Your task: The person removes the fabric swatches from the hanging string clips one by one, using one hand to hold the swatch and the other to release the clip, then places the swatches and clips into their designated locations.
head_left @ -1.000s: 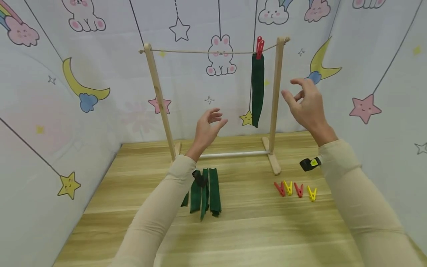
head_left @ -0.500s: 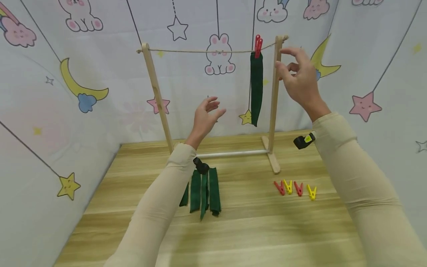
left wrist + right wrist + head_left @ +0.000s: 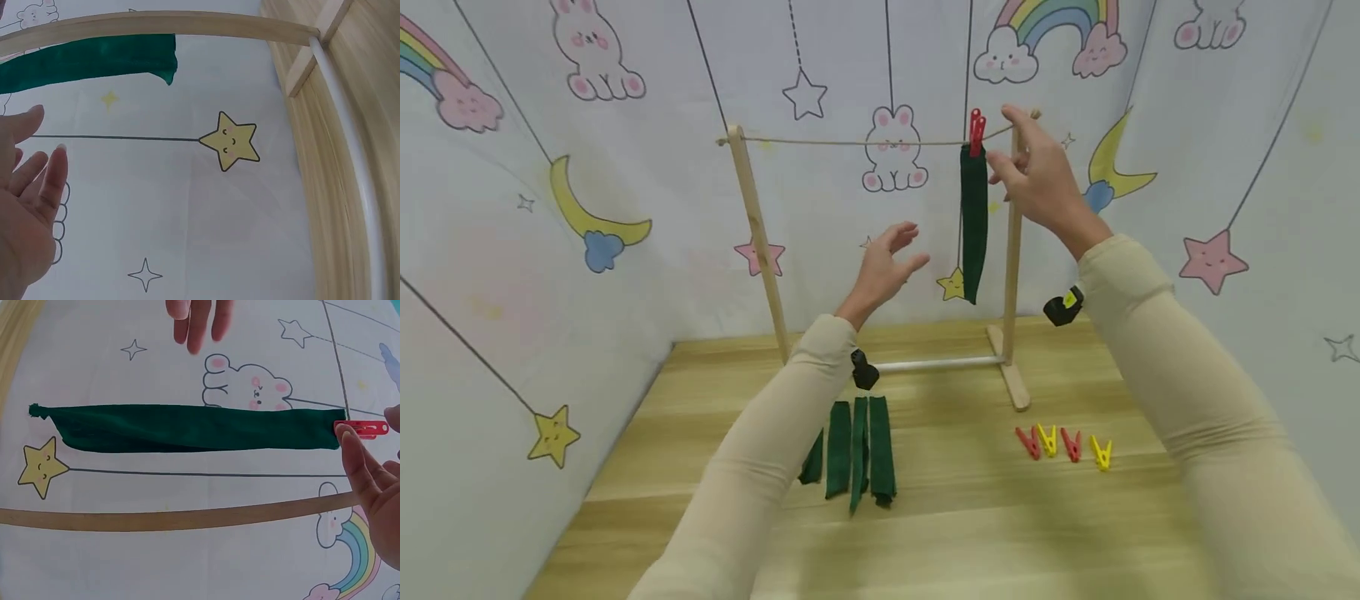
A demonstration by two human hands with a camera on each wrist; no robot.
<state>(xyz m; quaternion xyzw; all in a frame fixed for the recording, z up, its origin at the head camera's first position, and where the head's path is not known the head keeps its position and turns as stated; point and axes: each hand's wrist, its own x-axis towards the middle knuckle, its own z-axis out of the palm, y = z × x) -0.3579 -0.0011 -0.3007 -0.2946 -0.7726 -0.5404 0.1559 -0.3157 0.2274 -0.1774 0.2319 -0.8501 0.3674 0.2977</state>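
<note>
A dark green cloth strip [image 3: 974, 225] hangs from the rope [image 3: 820, 142] near its right end. One red clothespin [image 3: 977, 133] clips the strip's top to that rope. My right hand [image 3: 1043, 179] is just right of the pin, thumb and forefinger spread apart in the head view. In the right wrist view, its fingertip overlaps the pin's lower end. My left hand [image 3: 883, 271] is raised in front of the wooden stand [image 3: 1012, 275], left of the strip. Its fingers are loosely bent with nothing between them, as the left wrist view also shows.
More green cloth strips [image 3: 882, 450] lie side by side on the table [image 3: 955, 533], partly behind the left sleeve. To the right lie two red clothespins [image 3: 1072, 447] and two yellow clothespins [image 3: 1101, 452]. A printed curtain [image 3: 685, 250] stands behind.
My right hand has moved up and left, from outside the right post to beside the red clothespin. The left hand has risen, then shifted slightly right. The head view has tilted up a little.
</note>
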